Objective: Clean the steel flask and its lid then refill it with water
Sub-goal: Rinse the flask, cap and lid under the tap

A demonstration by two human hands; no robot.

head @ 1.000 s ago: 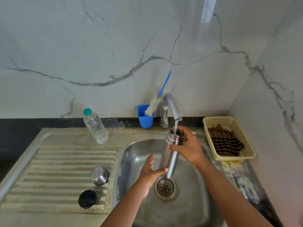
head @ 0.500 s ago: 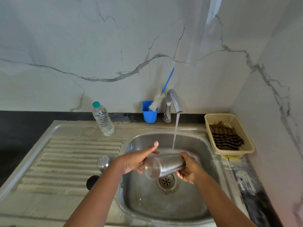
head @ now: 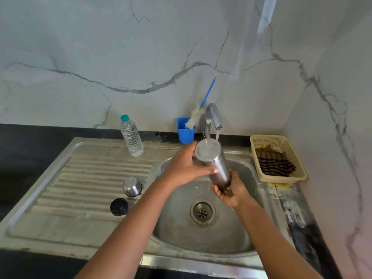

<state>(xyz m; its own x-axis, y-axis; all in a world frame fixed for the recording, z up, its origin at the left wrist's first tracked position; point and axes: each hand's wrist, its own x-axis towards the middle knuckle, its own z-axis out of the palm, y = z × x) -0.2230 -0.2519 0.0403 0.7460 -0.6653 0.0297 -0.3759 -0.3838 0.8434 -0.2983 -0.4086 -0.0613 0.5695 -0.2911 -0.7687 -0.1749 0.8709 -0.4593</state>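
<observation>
Sink basin (head: 237, 234) sits right of the ribbed drainboard (head: 86, 178), both set in the dark stone surface (head: 18, 158). Round drain (head: 203, 212) in basin floor. Curved chrome tap (head: 213, 117) behind basin at the wall. Blue plastic cup (head: 185, 132) just left of tap, long-handled white bottle brush (head: 198, 114) standing in it, leaning right. Clear plastic water bottle with teal cap (head: 131, 135) upright at drainboard's back edge, left of cup. Small steel lid cup (head: 132, 187) on drainboard near basin; round black stopper (head: 119, 206) just in front-left of it. Cream plastic basket (head: 281, 140) right of basin, striped cloth (head: 275, 165) inside. Cylindrical steel flask (head: 216, 165) tilted over basin, base up toward tap, between left hand (head: 185, 168) and right hand (head: 233, 193), right one lower.
</observation>
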